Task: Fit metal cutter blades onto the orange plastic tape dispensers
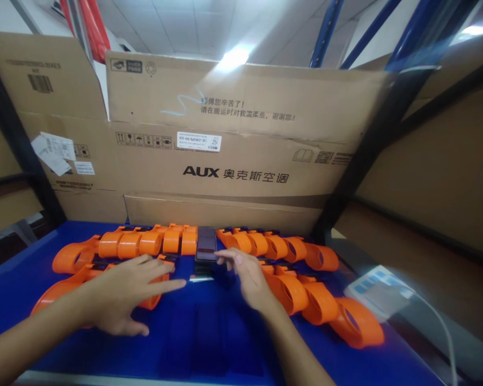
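Observation:
My left hand (pixel 131 292) hovers palm down with its fingers spread, holding nothing. It covers part of the left group of orange plastic loops (pixel 129 245). My right hand (pixel 243 273) has loosely bent fingers, with the fingertips at the right edge of a stack of dark, flat rectangular pieces (pixel 206 244); whether they touch it I cannot tell. Nothing shows in its grip. The stack stands at the middle back, between the two groups of loops. A small pale strip (pixel 201 278) lies before it. On the right are more orange loops (pixel 320 302), with dark parts behind them.
The blue work surface (pixel 209 338) is backed by a cardboard panel (pixel 241 155) with printed text. A white and blue object (pixel 380 292) with a white cable (pixel 443 327) sits at the right edge. Dark frame posts (pixel 358 145) stand at the sides.

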A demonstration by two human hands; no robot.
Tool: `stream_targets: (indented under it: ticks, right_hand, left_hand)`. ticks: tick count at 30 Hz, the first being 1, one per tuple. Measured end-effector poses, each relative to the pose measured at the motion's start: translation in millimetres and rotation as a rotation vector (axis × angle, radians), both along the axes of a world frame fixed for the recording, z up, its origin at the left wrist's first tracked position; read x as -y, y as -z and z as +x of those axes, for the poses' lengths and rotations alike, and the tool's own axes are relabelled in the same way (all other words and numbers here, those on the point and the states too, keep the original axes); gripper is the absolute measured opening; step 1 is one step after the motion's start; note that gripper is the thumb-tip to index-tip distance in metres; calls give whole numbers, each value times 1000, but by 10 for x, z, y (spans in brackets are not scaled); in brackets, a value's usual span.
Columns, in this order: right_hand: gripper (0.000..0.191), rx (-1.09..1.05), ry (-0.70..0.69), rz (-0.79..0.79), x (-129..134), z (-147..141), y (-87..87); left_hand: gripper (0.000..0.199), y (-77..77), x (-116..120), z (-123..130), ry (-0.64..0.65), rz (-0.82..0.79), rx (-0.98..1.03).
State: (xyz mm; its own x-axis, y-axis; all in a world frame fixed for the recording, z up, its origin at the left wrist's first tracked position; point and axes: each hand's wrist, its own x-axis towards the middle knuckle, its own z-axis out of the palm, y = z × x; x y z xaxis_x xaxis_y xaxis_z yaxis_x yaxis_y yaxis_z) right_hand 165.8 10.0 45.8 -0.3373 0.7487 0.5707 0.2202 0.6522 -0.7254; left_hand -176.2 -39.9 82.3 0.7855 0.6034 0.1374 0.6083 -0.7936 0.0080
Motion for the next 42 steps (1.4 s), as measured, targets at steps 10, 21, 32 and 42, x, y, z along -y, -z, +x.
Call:
stream_targets:
  ticks: [10,21,32,42]
  right_hand:
    - [59,7,39,11,-14,40,24]
    - [43,-207,-64,-372,43,-284,70]
    - [45,-437,-69,-437,-86,-196,68]
    - [49,-471,-162,-393,1,-263,-7]
  left_hand:
    - [100,369,103,159,-7,263,-68]
    - [72,-17,291,814,204,353,207]
    - [68,66,98,1299,273,-19,664]
    - [49,357,-479,1553,-289,-677,1395]
